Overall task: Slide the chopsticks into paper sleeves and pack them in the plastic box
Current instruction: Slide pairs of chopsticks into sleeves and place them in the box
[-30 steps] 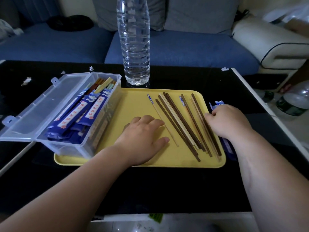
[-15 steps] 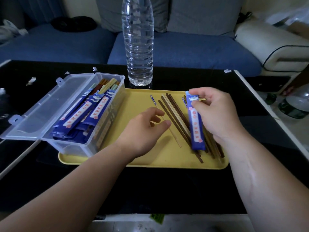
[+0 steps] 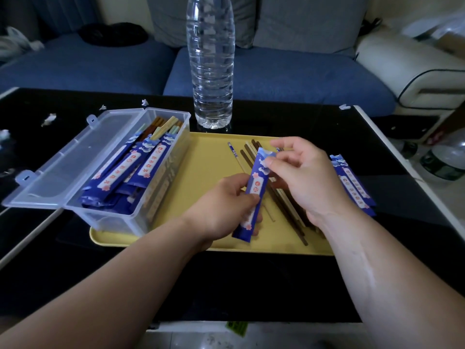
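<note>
A blue paper sleeve (image 3: 256,183) with a white label is held over the yellow tray (image 3: 206,159). My left hand (image 3: 226,205) grips its lower half and my right hand (image 3: 302,172) pinches its top end. Several loose brown and pale chopsticks (image 3: 284,205) lie on the tray under my hands. The clear plastic box (image 3: 153,197) stands on the tray's left part with its lid (image 3: 68,159) open, holding several sleeved chopsticks (image 3: 141,167). A stack of spare blue sleeves (image 3: 352,182) lies right of the tray.
A tall clear water bottle (image 3: 211,61) stands just behind the tray. The black table (image 3: 251,285) carries small paper scraps (image 3: 49,119) at the far left. A blue sofa (image 3: 289,76) is behind, and bottles (image 3: 445,159) sit on the floor at right.
My right hand picked a blue sleeve from the stack at right and brought it over the tray. My left hand rose from the tray and took hold of the sleeve's lower half.
</note>
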